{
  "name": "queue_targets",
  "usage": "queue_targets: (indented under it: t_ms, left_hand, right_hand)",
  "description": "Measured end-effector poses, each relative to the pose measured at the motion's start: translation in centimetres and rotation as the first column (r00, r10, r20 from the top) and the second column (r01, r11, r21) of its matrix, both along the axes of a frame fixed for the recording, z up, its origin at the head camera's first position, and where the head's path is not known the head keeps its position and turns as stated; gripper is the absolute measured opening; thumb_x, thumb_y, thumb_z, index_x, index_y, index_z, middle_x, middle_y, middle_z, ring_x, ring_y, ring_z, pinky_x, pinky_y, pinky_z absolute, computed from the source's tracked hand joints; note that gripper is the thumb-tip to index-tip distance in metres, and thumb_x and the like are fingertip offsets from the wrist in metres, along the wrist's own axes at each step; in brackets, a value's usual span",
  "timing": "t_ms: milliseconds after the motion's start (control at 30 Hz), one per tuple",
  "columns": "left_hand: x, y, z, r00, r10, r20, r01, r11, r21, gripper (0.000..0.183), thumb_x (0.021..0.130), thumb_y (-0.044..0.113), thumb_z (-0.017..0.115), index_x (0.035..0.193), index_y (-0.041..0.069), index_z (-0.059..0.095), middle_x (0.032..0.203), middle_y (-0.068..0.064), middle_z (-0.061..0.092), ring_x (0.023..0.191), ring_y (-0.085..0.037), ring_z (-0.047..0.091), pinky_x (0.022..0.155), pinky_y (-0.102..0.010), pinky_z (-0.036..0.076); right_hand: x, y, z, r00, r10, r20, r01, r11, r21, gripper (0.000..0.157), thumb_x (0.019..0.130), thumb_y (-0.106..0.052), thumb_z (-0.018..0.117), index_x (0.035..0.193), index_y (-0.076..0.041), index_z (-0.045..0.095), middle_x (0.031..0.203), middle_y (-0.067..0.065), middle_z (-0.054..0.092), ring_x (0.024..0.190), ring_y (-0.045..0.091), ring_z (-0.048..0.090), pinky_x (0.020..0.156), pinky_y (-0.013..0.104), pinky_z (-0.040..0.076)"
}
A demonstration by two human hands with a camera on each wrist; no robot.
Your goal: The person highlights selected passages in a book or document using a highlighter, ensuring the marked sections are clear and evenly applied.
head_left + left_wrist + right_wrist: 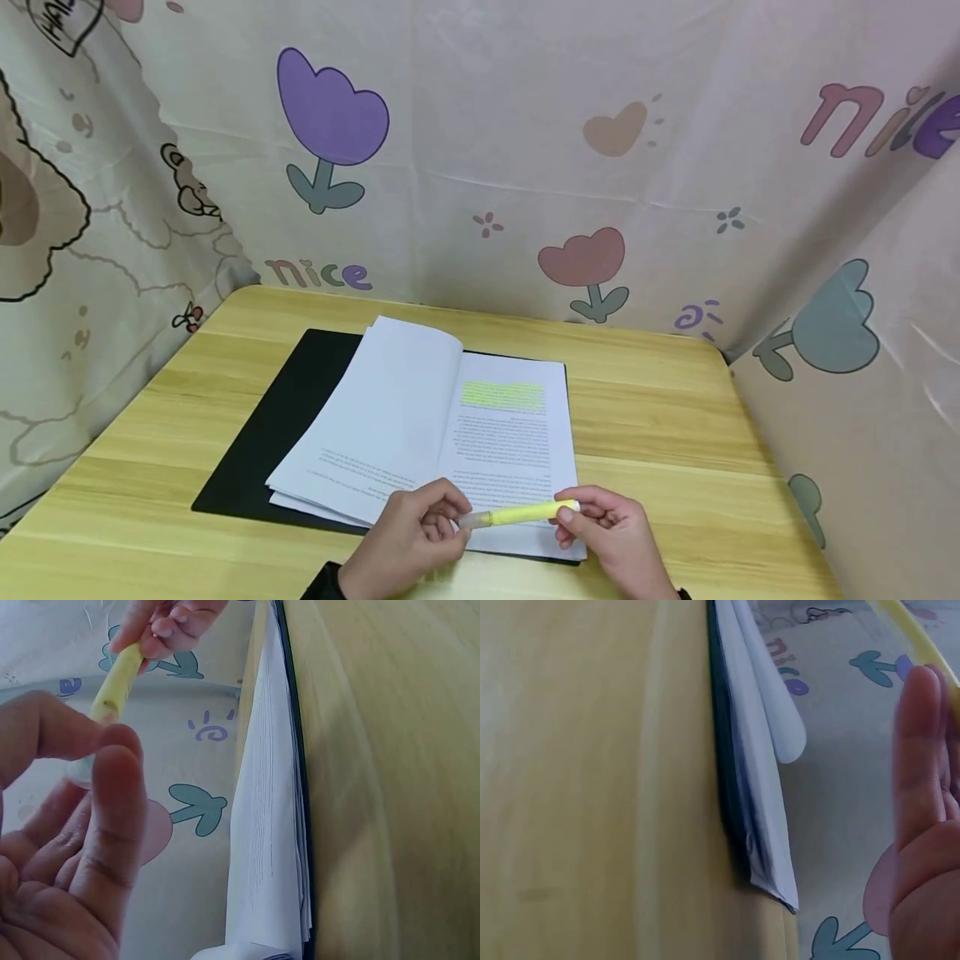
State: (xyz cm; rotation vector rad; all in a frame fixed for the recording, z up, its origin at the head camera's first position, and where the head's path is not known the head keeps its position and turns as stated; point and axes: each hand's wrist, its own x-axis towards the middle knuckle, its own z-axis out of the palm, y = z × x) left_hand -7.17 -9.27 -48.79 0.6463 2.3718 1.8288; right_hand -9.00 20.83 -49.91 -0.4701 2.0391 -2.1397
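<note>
A yellow highlighter [525, 512] with a clear cap is held level between both hands, over the lower part of a printed page [502, 450]. My left hand [416, 533] pinches the capped end between thumb and forefinger. The right hand [618, 533] grips the other end with thumb and fingers. In the left wrist view the highlighter [120, 682] runs from the left fingertips to the right hand [176, 626]. The right wrist view shows only part of the right hand [926, 795] at its edge. Near the page's top lies a block of yellow-marked lines [502, 394].
A black folder [262, 450] lies open under the papers on the wooden table [660, 433]. A turned-over sheet [375, 400] covers part of the folder's left half, its upper edge curling. A printed curtain [480, 108] hangs behind and at both sides of the table.
</note>
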Motion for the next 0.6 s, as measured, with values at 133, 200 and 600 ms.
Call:
queue_targets:
  t_ms: [133, 200, 600]
  left_hand:
    - [-0.1, -0.3, 0.2, 0.999, -0.035, 0.021, 0.035, 0.999, 0.001, 0.015, 0.098, 0.018, 0.073, 0.111, 0.011, 0.077, 0.083, 0.005, 0.072, 0.067, 0.001, 0.057, 0.057, -0.018, 0.052]
    - [-0.1, -0.5, 0.1, 0.997, -0.070, 0.031, 0.069, 0.997, 0.015, 0.020, 0.100, 0.023, 0.071, 0.114, 0.010, 0.077, 0.084, 0.000, 0.073, 0.065, 0.001, 0.058, 0.055, -0.021, 0.053]
    - [-0.1, -1.4, 0.7, 0.971, -0.214, 0.103, 0.205, 0.974, 0.096, 0.017, 0.103, 0.019, 0.067, 0.110, 0.007, 0.075, 0.082, -0.005, 0.070, 0.065, -0.002, 0.060, 0.057, -0.022, 0.056]
  right_hand:
    - [-0.3, 0.4, 0.1, 0.997, 0.062, 0.045, -0.069, 0.984, 0.163, 0.025, 0.104, -0.007, 0.062, 0.118, 0.012, 0.069, 0.083, 0.008, 0.072, 0.068, 0.006, 0.063, 0.061, 0.026, 0.058]
    - [-0.5, 0.9, 0.3, 0.989, 0.131, 0.076, -0.144, 0.969, 0.201, 0.030, 0.108, -0.012, 0.056, 0.124, 0.010, 0.069, 0.085, 0.007, 0.071, 0.069, 0.005, 0.060, 0.062, 0.023, 0.056]
    - [-0.2, 1.1, 0.4, 0.953, 0.286, 0.097, -0.289, 0.957, 0.017, 0.028, 0.108, -0.005, 0.052, 0.121, 0.011, 0.070, 0.086, -0.001, 0.073, 0.070, 0.001, 0.060, 0.060, 0.015, 0.054]
